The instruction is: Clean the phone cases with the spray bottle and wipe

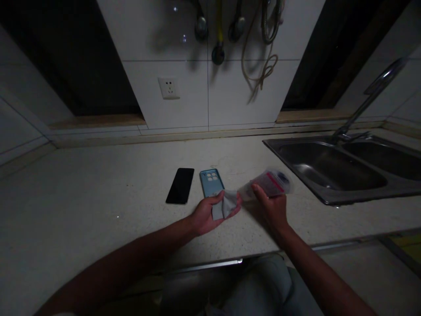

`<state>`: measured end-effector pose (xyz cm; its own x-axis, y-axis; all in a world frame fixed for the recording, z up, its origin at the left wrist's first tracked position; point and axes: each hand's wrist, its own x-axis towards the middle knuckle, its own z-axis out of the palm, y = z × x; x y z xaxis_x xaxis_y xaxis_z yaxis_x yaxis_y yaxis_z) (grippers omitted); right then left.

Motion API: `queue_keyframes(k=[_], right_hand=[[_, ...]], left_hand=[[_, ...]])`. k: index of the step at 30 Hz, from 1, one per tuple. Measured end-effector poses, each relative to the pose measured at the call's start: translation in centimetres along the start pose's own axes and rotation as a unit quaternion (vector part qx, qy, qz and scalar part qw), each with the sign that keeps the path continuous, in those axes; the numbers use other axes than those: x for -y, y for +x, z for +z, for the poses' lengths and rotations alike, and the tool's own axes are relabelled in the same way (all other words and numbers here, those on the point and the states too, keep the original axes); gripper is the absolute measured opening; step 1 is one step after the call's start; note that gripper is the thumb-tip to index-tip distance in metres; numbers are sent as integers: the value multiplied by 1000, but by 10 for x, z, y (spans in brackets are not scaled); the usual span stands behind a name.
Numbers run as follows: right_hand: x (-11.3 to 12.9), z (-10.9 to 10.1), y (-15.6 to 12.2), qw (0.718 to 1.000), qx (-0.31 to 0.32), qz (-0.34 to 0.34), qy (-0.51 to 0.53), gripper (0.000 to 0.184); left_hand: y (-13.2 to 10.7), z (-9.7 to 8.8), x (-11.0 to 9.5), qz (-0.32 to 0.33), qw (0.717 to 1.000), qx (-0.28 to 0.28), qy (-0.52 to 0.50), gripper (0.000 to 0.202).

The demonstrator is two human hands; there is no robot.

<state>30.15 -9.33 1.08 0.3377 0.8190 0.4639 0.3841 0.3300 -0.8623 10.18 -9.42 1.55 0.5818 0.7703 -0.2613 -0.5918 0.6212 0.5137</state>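
Observation:
A small grey cloth (225,205) lies across the palm of my left hand (205,217), with the thumb pressed on it. In my right hand (273,208) is a clear bottle with a pink band (267,183), tilted on its side and blurred by motion. The bottle's narrower end points toward the cloth; whether the two touch I cannot tell. Just beyond my left hand lies a blue-green phone case (211,181), its lower end hidden by the hand and cloth. A black smartphone (180,186) rests flat to the left of the case.
The pale speckled countertop (98,184) runs along a white tiled wall. At the right is a steel double sink (315,153) with a tall faucet (371,96). A wall socket (169,88) and hanging pipes and a cord (263,72) are at the back.

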Motion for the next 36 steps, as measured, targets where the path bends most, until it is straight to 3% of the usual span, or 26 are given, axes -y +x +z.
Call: queue_keyframes(k=[5,13,18,23,26,30,32,33,35,36], right_hand=[[-2,0,11,998,-54,-20,-28,38],[-33,-14,55,984,-148,71,-75,50],[-49,-13,76,982,-135,66,-116,53],[-51,-10,78,986,-105,81,-100,55],[-44,-16,72,986,-145,-1,-79,57],[-28,-19,51,950,-240,-193,-59,47],[-18,-13,37,955,-194,-219,-49,36],[-14,-8,31,969,-130,-208,-41,30],[-8,4,22,986,98,-137,-5,29],[-6,10,20,975,200,-97,22,32]], left_hand=[[-2,2,2,9,999,31,14,31],[0,-6,1,-17,995,89,46,35],[-1,-5,1,-25,991,108,78,29],[-1,-6,2,-23,989,121,86,27],[0,-9,2,-20,989,121,86,29],[0,-8,2,-19,989,125,77,33],[0,-7,1,-18,989,127,69,36],[0,-6,1,-16,990,126,65,38],[-1,-4,0,-11,992,115,53,39],[-1,-4,-1,-9,993,105,46,39]])
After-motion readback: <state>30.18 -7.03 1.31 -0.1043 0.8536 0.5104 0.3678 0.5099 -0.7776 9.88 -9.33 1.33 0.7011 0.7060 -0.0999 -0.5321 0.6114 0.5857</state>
